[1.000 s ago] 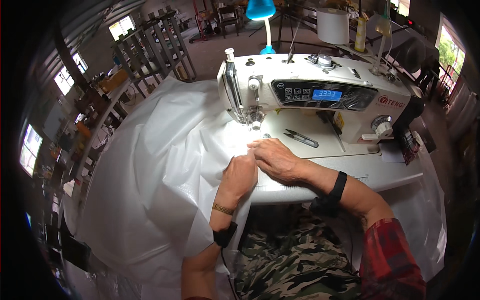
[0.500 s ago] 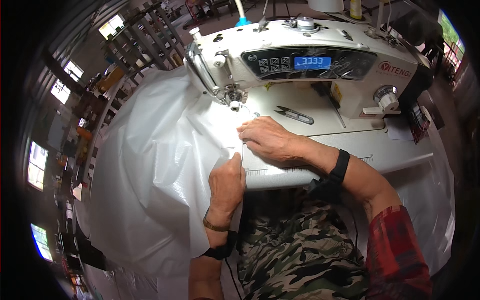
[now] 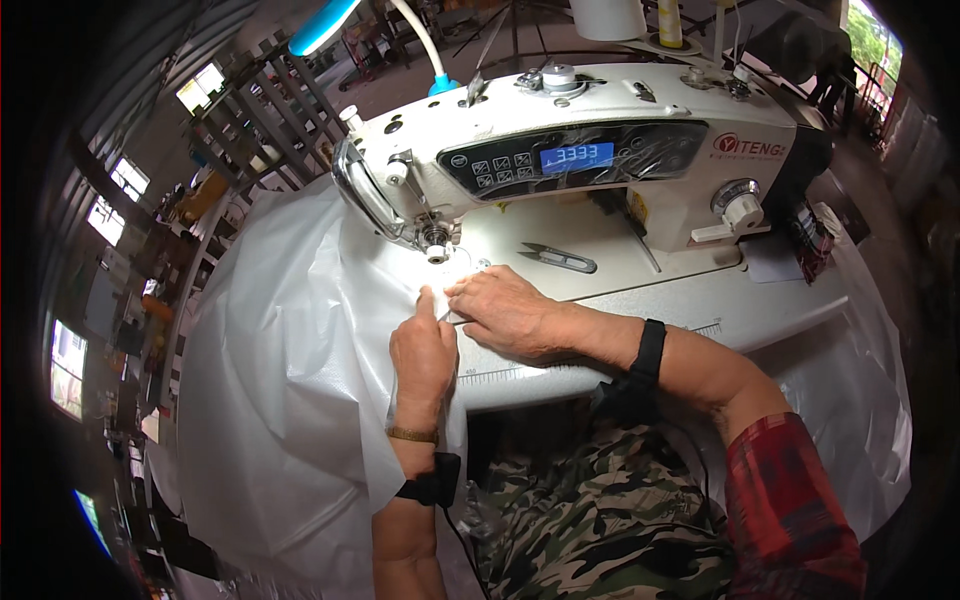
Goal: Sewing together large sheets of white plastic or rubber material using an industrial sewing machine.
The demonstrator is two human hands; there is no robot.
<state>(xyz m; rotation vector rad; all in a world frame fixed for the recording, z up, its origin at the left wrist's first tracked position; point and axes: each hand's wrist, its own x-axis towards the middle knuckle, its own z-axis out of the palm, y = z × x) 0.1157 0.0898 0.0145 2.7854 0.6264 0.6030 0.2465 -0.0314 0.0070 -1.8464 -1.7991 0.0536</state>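
Observation:
A large, glossy white plastic sheet [image 3: 290, 350] drapes over the left side of the sewing machine [image 3: 660, 210], and its edge runs under the needle area [image 3: 436, 250]. My left hand [image 3: 423, 360] is closed at that edge, index finger stretched toward the needle and the other fingers curled. Just to its right, my right hand [image 3: 510, 312] has bent fingers pressed together on the sheet's edge near the presser foot. The fingertips of both hands almost meet. Bright light washes out the sheet there, so the stitching cannot be made out.
Thread snips [image 3: 558, 257] lie on the machine bed beyond my right hand. A blue lamp [image 3: 325, 25] hangs at the upper left. Thread cones [image 3: 608, 18] stand behind the machine. Shelving [image 3: 262, 125] lines the far left, and more clear sheeting [image 3: 850, 400] hangs at the right.
My left hand has moved forward along the sheet's edge, closer to the needle. My right hand keeps about the same place. The view has shifted, bringing the lamp into sight.

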